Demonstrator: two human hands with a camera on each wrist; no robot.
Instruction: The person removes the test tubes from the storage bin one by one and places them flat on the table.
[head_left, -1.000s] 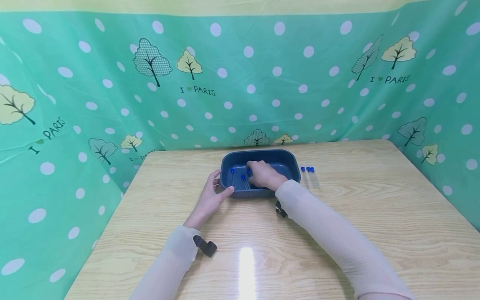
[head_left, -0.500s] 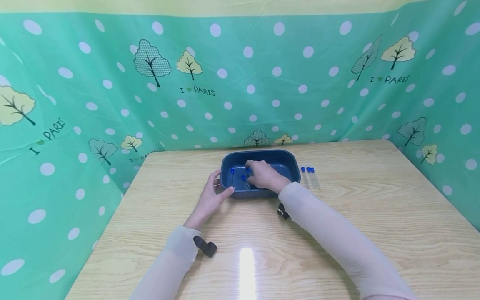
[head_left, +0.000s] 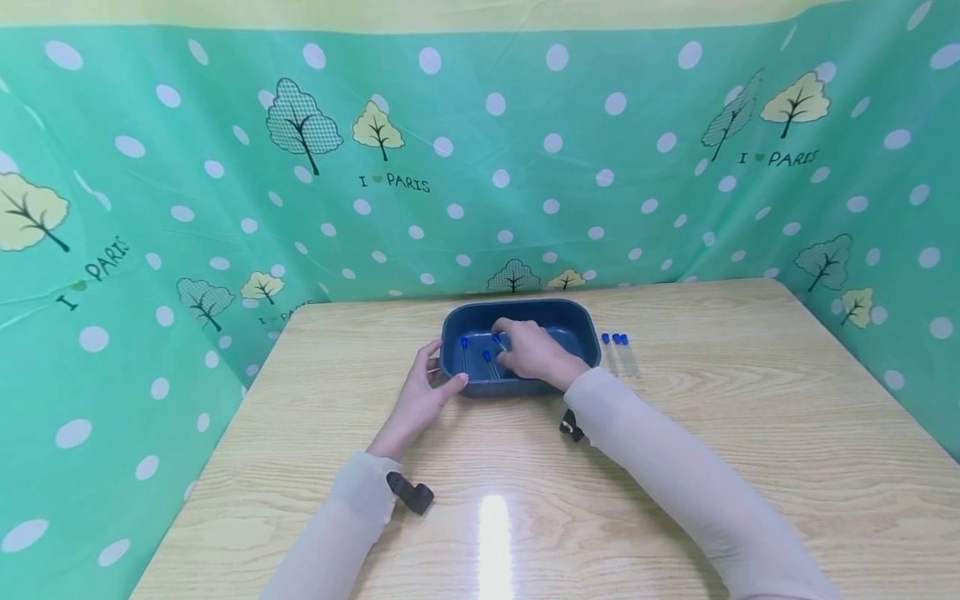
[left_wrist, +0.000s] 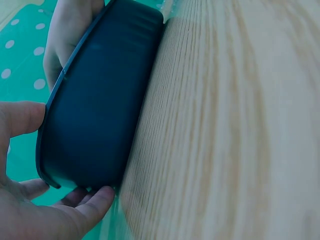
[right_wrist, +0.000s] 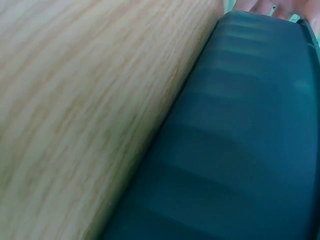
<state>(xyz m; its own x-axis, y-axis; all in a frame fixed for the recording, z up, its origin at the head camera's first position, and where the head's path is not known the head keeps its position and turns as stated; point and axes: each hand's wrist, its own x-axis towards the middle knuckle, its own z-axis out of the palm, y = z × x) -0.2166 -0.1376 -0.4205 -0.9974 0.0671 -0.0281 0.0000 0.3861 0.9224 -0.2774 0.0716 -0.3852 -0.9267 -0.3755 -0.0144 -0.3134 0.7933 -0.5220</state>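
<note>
Frame centre: left hand [head_left: 420,398] grips tub [head_left: 577,321] corner, right hand [head_left: 534,352] pinches tube [head_left: 497,340] inside; loose pinch risks tube dropping.

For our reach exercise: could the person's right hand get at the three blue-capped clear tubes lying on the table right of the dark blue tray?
Probably yes: the right hand is inside the dark blue plastic tray, and the blue-capped clear tubes lie just beyond its right rim with nothing between.
</note>
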